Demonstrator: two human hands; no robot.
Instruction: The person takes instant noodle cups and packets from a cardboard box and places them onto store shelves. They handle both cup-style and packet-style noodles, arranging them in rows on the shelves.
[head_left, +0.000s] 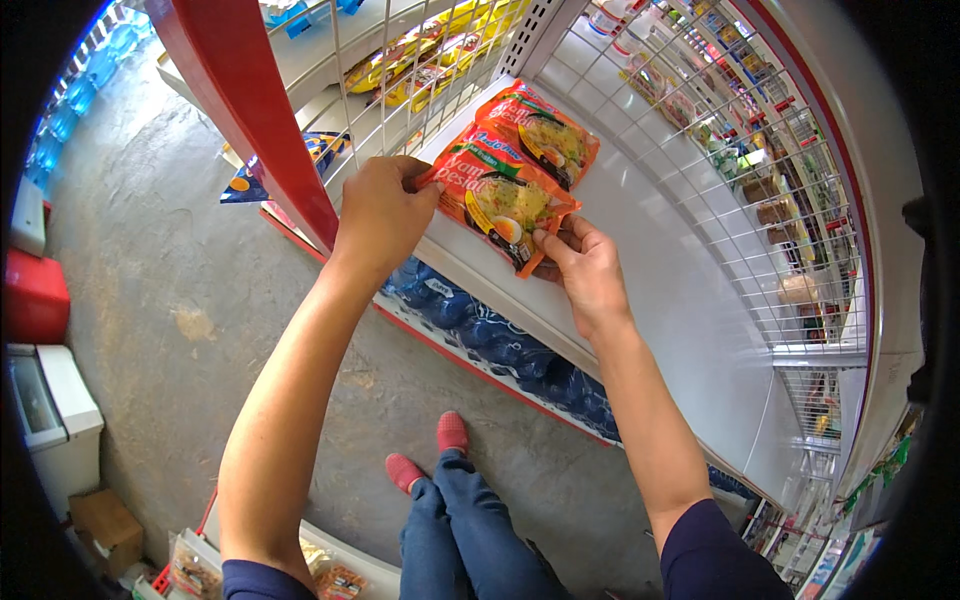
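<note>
Two orange packets of instant noodles lie at the left end of a white metal shelf. The nearer noodle packet is held at both ends between my hands and overlaps the one behind. My left hand pinches its left end between thumb and fingers. At its lower right corner, my right hand grips the crimped edge, thumb on top. The farther noodle packet rests against the shelf's corner and no hand touches it. The white shelf extends to the right beneath my right forearm.
A wire grid panel and a red post border the shelf on the left; yellow snack bags lie beyond. Another wire grid backs it. Wrapped dark-blue bottles fill the level below. A white chest freezer stands far left.
</note>
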